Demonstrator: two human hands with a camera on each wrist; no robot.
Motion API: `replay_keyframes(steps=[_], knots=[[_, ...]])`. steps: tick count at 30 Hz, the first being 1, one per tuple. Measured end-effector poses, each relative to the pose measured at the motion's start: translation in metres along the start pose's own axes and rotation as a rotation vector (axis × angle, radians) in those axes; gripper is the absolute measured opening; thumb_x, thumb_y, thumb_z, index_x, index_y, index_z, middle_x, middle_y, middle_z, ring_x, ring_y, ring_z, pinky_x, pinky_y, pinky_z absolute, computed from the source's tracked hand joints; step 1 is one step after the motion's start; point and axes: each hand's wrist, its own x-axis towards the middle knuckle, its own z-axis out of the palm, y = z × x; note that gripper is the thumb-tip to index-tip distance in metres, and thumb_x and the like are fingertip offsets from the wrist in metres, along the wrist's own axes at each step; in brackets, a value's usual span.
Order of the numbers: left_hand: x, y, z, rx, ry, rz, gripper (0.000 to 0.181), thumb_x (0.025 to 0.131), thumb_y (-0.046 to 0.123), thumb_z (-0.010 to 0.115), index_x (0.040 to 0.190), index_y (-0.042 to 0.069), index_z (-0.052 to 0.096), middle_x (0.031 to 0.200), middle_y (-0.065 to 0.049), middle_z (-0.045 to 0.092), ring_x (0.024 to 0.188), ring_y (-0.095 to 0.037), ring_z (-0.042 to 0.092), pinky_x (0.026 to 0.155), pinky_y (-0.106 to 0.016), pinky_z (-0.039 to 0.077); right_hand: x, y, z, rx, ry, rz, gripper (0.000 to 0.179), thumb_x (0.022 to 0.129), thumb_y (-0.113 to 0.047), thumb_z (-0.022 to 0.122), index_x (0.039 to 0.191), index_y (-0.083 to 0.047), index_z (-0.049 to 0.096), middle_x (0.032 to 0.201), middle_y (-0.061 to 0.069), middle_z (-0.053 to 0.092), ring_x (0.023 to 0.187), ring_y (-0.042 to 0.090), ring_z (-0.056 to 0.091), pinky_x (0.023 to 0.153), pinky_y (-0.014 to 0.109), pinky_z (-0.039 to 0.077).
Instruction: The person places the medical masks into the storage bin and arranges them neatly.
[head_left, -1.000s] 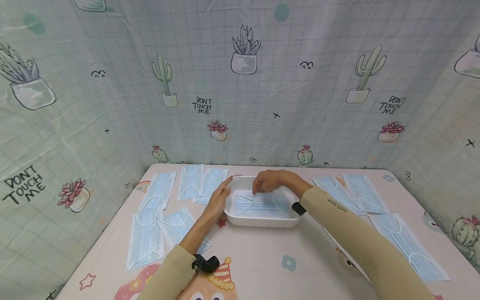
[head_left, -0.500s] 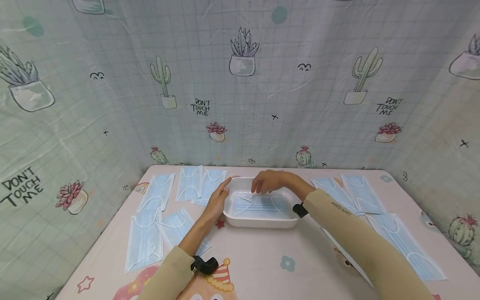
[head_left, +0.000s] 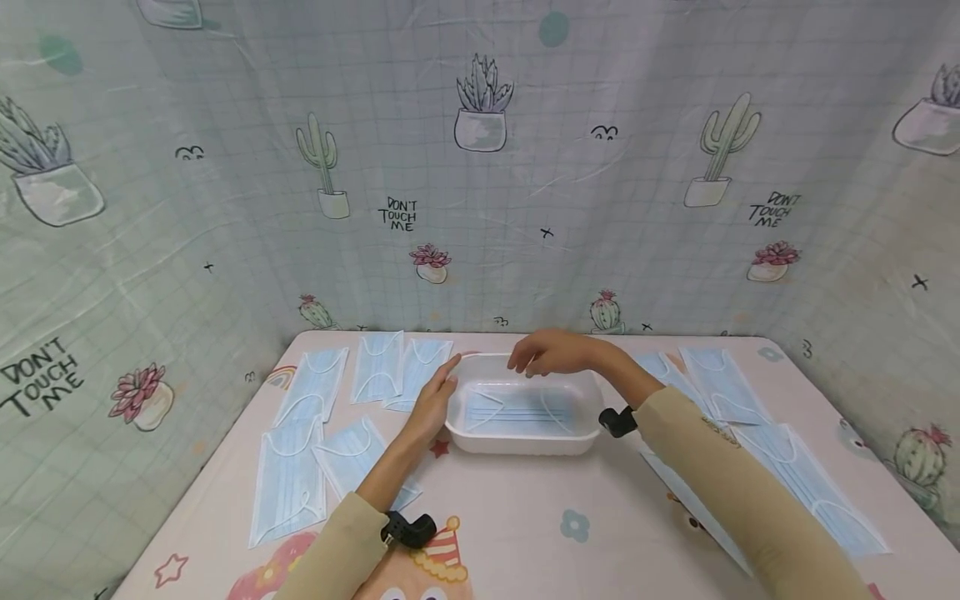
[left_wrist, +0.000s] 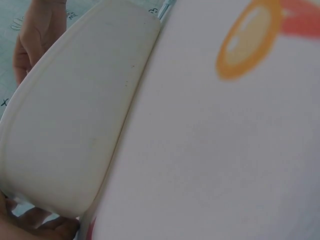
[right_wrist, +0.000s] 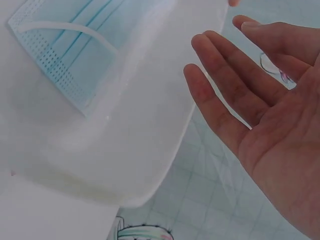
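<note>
With our left hand [head_left: 432,406] we are gripping the left end of a white, rounded-rectangular plastic tray [head_left: 521,445], the thumb resting along its rim and the fingers curling against the outside; our right hand [head_left: 553,352] is hovering over the tray's far rim, its fingers relaxing in a loose, slightly bent spread. Inside the tray, a light-blue pleated face mask with white ear loops [head_left: 517,411] is lying flat, its pleats running lengthwise; the tray itself is sitting on a pale pink table covering with cartoon prints [head_left: 510,517]. To our left, five more blue masks [head_left: 288,479] are lying flat, some overlapping; to our right, further blue masks [head_left: 720,383] are lying near our tan right sleeve [head_left: 742,492], which is partly hiding some; behind, a grey-green cactus-printed curtain [head_left: 555,275] is hanging.
</note>
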Motion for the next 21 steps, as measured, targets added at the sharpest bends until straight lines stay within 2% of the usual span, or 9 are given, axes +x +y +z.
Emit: replay_keyframes(steps=[6,10,13,21], knots=[[0.000,-0.001,-0.001,0.014,0.001,-0.020,0.049,0.112,0.032,0.037,0.161,0.035,0.035,0.170,-0.005,0.030,0.159,-0.031,0.022,0.128,-0.061,0.015,-0.020,0.009,-0.007,0.076,0.102,-0.036,0.030,0.099,-0.003,0.058,0.127,-0.002,0.069,0.128,0.026,0.068,0.113,0.031,0.069,0.093,0.047,0.060],[-0.001,0.000,-0.001,0.009,0.000,-0.028,0.049,0.112,0.033,0.038,0.160,0.037,0.036,0.169,-0.005,0.031,0.158,-0.031,0.024,0.128,-0.061,0.017,-0.036,0.016,-0.009,0.137,0.165,-0.045,0.030,0.100,-0.003,0.054,0.126,-0.001,0.067,0.126,0.028,0.068,0.112,0.038,0.069,0.095,0.054,0.059],[0.000,-0.001,-0.001,0.003,-0.003,-0.013,0.049,0.112,0.032,0.037,0.161,0.034,0.036,0.170,-0.007,0.029,0.159,-0.032,0.023,0.128,-0.062,0.016,-0.047,0.020,-0.009,0.163,0.210,-0.045,0.029,0.102,-0.005,0.053,0.127,0.000,0.066,0.125,0.028,0.067,0.111,0.041,0.069,0.095,0.052,0.059],[0.000,-0.001,-0.001,-0.009,-0.002,-0.007,0.050,0.112,0.030,0.038,0.161,0.031,0.035,0.171,-0.008,0.028,0.159,-0.034,0.021,0.128,-0.062,0.012,-0.078,0.042,-0.013,0.192,0.355,-0.016,0.029,0.105,-0.010,0.056,0.131,-0.002,0.064,0.123,0.026,0.070,0.106,0.034,0.072,0.090,0.043,0.062]])
